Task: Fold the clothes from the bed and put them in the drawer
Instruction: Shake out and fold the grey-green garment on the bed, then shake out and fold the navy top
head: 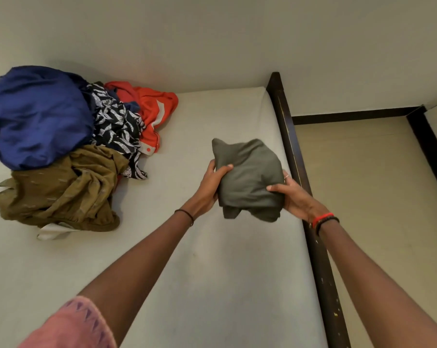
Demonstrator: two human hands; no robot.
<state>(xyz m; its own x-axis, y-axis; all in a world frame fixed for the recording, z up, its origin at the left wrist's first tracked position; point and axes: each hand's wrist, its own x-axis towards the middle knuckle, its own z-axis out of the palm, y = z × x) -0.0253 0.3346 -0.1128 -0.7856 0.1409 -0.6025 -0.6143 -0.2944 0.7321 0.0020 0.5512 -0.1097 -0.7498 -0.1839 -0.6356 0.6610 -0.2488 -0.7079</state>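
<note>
You're holding the folded grey garment (250,177) in both hands, over the right side of the bed (212,272).
Your L hand (210,187) grips its left edge, thumb on top and fingers curled under. Your R hand (295,199) clamps the lower right part the same way, thumb pressed on the cloth. The bundle looks lifted just off the mattress, but you can't be sure from this angle; it's near the dark bed frame (313,247). Unfolded stuff sits in a heap at the far left, well apart from your hands: blue cloth (36,116), black & white print (117,126), red top (152,106), olive piece (61,189) in front. Pink sleeve (69,325) shows at bottom left.
</note>
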